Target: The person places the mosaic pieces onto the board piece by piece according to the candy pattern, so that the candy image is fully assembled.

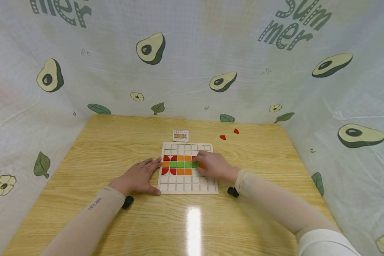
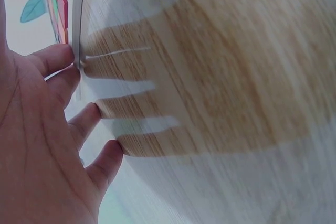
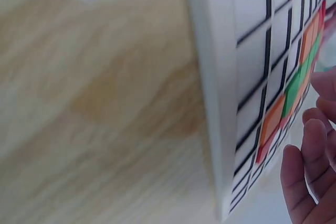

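Observation:
A pale gridded board (image 1: 188,188) lies on the table, with red curved pieces (image 1: 164,171), orange squares (image 1: 184,171) and green squares (image 1: 180,164) set in three rows. My left hand (image 1: 140,177) rests along the board's left side, fingers spread, fingertips at the edge and thumb at the near corner. Over the right part of the rows is my right hand (image 1: 212,165), its fingertips at the end green square (image 1: 195,165) and a partly covered red piece. In the right wrist view its fingers (image 3: 314,145) are bent beside the board; whether they pinch a piece I cannot tell.
A small pattern card (image 1: 181,136) lies just beyond the board. Two loose red pieces (image 1: 222,137) are on the table (image 1: 124,135) at the back right. A printed curtain (image 1: 185,71) hangs behind and at both sides. Dark wrist devices (image 1: 233,192) sit under both wrists.

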The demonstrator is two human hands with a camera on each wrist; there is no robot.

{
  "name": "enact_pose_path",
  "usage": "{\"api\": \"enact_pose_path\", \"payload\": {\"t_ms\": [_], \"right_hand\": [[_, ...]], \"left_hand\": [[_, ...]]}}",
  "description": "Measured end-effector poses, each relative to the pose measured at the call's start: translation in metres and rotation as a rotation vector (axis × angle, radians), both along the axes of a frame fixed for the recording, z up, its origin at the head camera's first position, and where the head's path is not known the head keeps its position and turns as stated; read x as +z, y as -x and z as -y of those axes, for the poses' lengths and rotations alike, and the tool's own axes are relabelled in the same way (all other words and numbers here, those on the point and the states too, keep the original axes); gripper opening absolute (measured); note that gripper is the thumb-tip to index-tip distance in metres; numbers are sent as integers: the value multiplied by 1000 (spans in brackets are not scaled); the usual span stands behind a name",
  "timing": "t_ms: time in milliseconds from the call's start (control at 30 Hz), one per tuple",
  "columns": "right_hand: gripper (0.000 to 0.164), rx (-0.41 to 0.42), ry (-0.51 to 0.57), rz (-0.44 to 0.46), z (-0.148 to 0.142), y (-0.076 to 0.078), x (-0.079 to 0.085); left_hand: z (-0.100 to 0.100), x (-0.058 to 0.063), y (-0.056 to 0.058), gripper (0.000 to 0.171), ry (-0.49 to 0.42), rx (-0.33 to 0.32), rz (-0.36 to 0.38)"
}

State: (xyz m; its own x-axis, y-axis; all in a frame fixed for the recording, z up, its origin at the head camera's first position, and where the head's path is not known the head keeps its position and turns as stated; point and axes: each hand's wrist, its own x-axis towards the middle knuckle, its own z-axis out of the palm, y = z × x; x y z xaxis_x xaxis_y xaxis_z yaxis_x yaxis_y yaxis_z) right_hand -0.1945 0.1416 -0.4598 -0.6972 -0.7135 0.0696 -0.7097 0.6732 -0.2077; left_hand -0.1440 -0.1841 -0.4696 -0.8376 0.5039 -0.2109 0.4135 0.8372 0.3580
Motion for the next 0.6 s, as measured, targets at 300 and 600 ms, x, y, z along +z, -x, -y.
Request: {"api": "enact_pose_path", "payload": {"t_ms": [300,600], "right_hand": [[28,-137,-8,-13,-36,20,4],[31,-268,-9,17,-74,46,3]], "left_hand": [[0,1,0,114,11,-4,-9],[0,0,1,115,4,0,-1]]}}
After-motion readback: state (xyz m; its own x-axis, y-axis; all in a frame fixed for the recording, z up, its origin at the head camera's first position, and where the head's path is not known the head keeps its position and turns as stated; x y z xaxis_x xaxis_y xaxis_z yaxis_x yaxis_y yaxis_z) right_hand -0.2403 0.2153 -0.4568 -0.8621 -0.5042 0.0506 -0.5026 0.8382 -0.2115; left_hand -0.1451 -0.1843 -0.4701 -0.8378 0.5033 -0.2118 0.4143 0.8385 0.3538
